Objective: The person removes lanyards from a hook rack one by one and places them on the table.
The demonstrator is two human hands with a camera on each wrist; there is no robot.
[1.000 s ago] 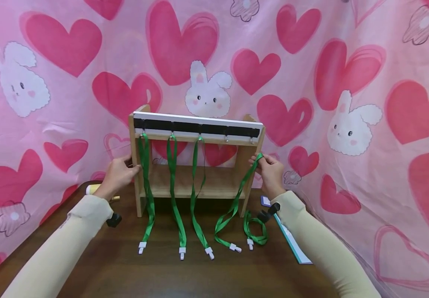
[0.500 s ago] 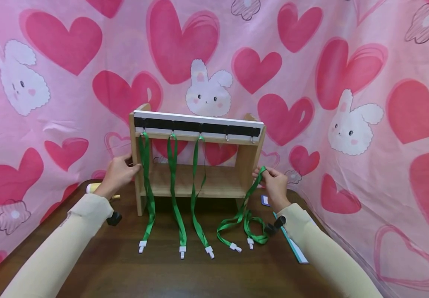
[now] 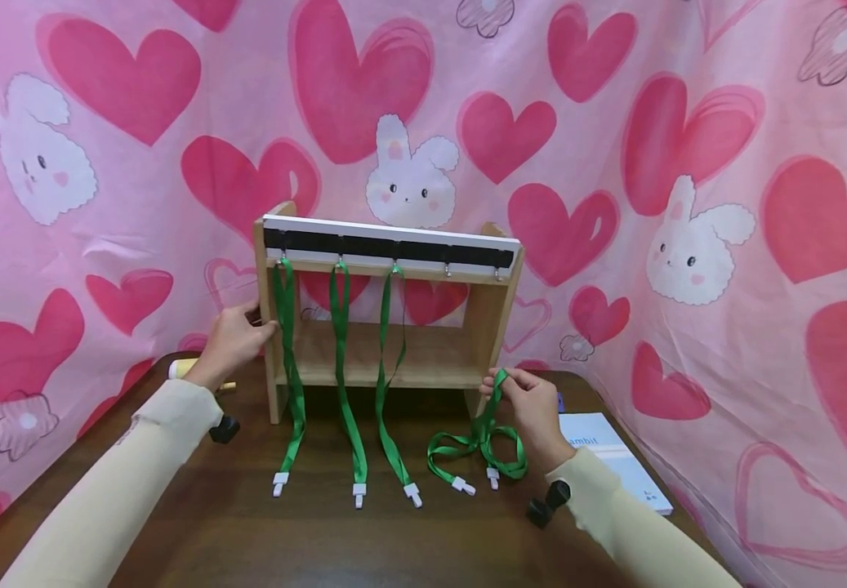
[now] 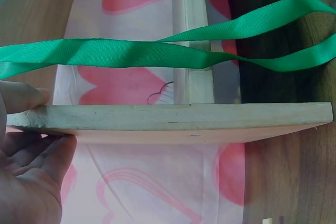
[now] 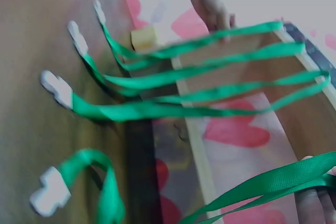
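Note:
A wooden rack (image 3: 492,327) stands on the table with a black strip (image 3: 423,249) of small hooks along its white top bar. Three green lanyards (image 3: 342,359) hang from the left hooks, their white clips down by the tabletop. My left hand (image 3: 235,347) grips the rack's left side panel (image 4: 184,119), thumb on one face and fingers on the other. At the lower right of the rack, my right hand (image 3: 533,408) pinches the loop of another green lanyard (image 5: 273,182). That lanyard's white clip (image 3: 463,486) lies on the table. Beside it rests a coiled green lanyard (image 3: 517,469).
Two bare hooks (image 3: 448,269) are at the right of the strip. A white box or book (image 3: 614,457) with blue lettering lies right of my right hand. Behind my left wrist is a yellow-and-white object (image 3: 182,369). A pink curtain (image 3: 247,90) with hearts surrounds the table.
My right hand has come down from beside the rack's upper right side, lowering the pinched lanyard loop toward the table. My left hand has stayed on the side panel.

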